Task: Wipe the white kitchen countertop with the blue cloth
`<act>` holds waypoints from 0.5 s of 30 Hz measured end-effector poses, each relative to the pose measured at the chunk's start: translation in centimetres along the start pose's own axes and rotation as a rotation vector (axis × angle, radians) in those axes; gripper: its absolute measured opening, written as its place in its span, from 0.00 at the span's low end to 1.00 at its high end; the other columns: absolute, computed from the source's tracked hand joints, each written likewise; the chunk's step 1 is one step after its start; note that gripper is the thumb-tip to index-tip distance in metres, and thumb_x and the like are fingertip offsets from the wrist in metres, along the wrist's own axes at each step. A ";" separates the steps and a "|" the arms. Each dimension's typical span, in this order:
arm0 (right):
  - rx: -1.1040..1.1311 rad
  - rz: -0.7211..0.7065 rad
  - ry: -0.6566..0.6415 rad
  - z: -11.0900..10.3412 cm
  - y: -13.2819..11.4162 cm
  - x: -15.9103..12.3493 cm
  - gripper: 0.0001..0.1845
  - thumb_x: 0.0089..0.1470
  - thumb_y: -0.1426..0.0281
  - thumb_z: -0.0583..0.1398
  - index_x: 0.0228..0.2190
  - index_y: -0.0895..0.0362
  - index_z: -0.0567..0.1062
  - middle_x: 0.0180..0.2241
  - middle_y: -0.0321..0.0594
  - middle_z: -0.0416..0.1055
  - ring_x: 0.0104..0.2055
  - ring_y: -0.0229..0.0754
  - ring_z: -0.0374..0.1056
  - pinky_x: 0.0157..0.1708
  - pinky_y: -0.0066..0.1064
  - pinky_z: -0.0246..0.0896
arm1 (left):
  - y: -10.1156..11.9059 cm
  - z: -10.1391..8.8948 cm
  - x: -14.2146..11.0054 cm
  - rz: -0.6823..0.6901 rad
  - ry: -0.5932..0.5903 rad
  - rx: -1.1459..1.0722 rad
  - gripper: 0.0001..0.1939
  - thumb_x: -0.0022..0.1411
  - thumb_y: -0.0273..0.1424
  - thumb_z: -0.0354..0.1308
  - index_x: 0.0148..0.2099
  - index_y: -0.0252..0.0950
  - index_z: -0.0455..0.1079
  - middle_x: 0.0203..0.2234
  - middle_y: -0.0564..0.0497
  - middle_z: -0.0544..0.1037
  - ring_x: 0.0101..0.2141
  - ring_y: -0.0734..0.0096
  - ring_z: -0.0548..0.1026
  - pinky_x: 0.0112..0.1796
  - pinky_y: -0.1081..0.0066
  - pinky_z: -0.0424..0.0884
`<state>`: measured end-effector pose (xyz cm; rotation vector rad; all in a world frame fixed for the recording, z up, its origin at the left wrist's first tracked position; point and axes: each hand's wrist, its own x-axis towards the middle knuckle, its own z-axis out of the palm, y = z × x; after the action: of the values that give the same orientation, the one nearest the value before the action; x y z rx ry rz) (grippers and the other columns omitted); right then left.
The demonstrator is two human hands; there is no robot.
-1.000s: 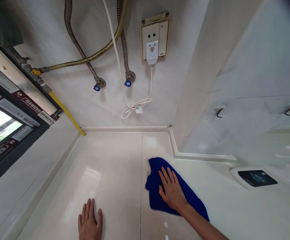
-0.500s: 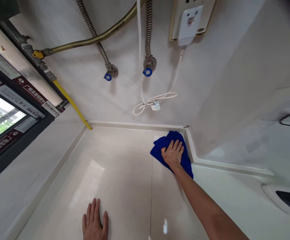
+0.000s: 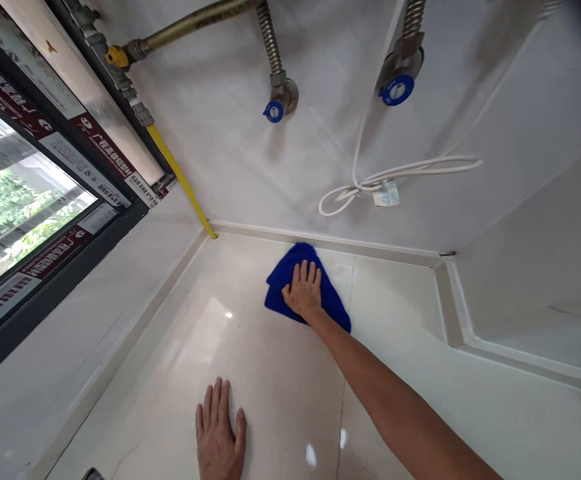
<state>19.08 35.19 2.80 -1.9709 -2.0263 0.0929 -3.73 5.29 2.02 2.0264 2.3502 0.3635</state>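
The right hand (image 3: 304, 288) lies palm down on a blue cloth (image 3: 337, 312), fingers extended and slightly spread, pressing on it from above rather than closed around it. The cloth is spread on the pale, glossy counter (image 3: 270, 380), its top corner at the raised trim (image 3: 390, 253) along the back wall (image 3: 210, 133) and its lower right corner near a thin seam (image 3: 341, 413) in the counter. The left hand (image 3: 219, 433) rests flat on the bare counter, nearer the camera and well apart from the cloth, with its fingers straight and its thumb held out. On the back wall, two blue-handled valves (image 3: 274, 110) join ribbed metal hoses, and a looped white cord (image 3: 360, 188) with a small tag (image 3: 387, 194) hangs below them. A yellow pipe (image 3: 183, 180) slants down to the counter's back left corner, beside a dark-framed window (image 3: 20, 207) with foliage showing through it. A small dark object (image 3: 92, 474) is cut off at the bottom edge; what it is cannot be told.
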 end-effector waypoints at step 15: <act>0.473 -0.895 -0.391 -1.6 -8.3 -11.7 0.39 0.56 0.65 0.55 0.67 0.61 0.56 0.71 0.45 0.47 0.74 0.50 0.34 0.72 0.46 0.26 | -1.0 0.7 -0.1 -0.084 0.156 -0.263 0.32 0.71 0.36 0.40 0.73 0.38 0.38 0.72 0.41 0.48 0.71 0.57 0.46 0.68 0.44 0.50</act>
<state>11.55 22.97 4.43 -0.7013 -2.6157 0.7067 -4.53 5.18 1.16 1.8348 2.3150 0.8065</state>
